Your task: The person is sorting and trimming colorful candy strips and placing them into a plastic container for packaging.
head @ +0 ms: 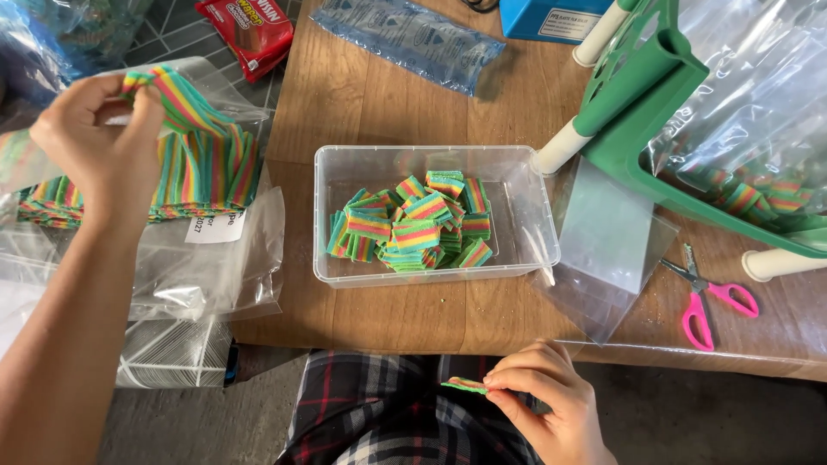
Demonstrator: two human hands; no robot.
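My left hand (pixel 99 142) pinches the top of a long rainbow-striped candy strip (pixel 185 103), lifting it from a stack of such strips (pixel 202 176) that lies in an open clear plastic bag (pixel 215 275) at the left. My right hand (pixel 547 405) is low over my lap, thumb and fingers closed on a small cut piece of rainbow candy (pixel 465 386). Between the hands, on the wooden table (pixel 388 314), stands a clear plastic box (pixel 525 215) with several cut rainbow candy squares (pixel 413 228) piled inside.
Pink-handled scissors (pixel 711 297) lie at the right beside small clear bags (pixel 607 241). A green frame with white legs (pixel 655 95) holds a bag of candy pieces. A blue-tinted plastic pack (pixel 409 39), a blue box (pixel 551 17) and a red packet (pixel 250 30) lie farther back.
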